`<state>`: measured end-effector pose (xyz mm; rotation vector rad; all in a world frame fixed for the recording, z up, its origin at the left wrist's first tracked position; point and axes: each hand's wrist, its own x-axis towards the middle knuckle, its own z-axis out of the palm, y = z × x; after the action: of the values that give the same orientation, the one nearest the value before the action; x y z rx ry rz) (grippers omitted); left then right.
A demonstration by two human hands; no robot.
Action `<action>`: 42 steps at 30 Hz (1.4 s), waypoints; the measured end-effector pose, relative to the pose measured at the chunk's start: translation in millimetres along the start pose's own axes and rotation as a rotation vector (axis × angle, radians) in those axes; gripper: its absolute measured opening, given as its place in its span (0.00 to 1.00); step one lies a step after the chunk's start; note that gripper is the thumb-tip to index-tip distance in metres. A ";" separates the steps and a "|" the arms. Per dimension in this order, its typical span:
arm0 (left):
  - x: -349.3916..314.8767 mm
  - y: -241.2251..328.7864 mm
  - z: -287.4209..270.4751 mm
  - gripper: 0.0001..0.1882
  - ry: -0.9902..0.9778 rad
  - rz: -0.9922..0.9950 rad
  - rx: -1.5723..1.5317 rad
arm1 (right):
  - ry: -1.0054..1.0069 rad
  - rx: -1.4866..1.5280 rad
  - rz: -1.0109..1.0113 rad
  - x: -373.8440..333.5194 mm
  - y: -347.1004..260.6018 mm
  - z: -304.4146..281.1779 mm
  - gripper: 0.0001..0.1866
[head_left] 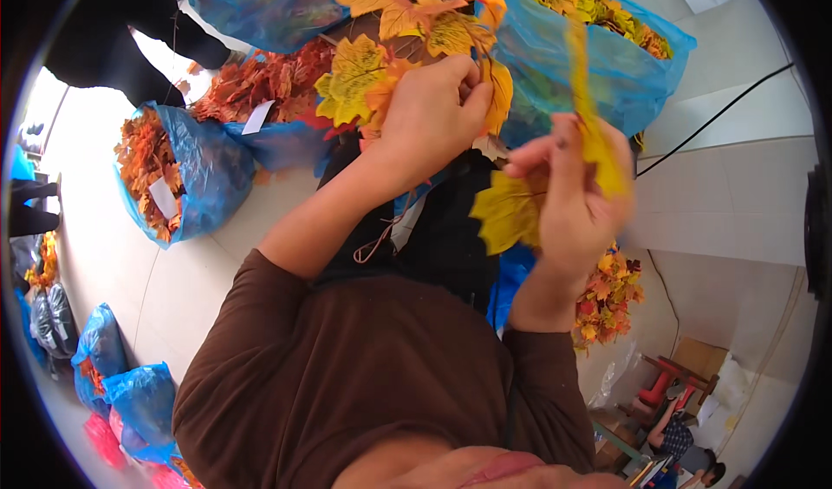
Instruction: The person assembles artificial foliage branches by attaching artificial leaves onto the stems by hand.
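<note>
My left hand [432, 112] is closed, thumb against fingers, on an artificial leaf garland [351, 82]. Its orange and yellow maple leaves stick out around the fingers. To the right and a little nearer, my right hand [579, 181] pinches yellow artificial leaves. One yellow leaf [507, 212] spreads out on the hand's left side, and another is seen nearly edge-on above the fingers, slightly blurred. The stems inside both grips are hidden.
Blue plastic bags stand around me: one of yellow leaves [598, 82] at far right, one of orange leaves [147, 173] at left. Red leaves [269, 82] lie beyond them. A dark cable [715, 116] runs at right. Other people are at the far left and lower right.
</note>
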<state>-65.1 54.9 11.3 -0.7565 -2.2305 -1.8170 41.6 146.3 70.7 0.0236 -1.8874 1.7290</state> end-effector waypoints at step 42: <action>-55.1 50.9 -15.5 0.04 -0.029 -0.134 -0.625 | 0.107 0.631 0.247 -26.0 30.5 -2.7 0.05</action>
<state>3.8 31.5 35.4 -0.7311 -1.7530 -2.6255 52.7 144.5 32.2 -0.0621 -1.2434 2.3800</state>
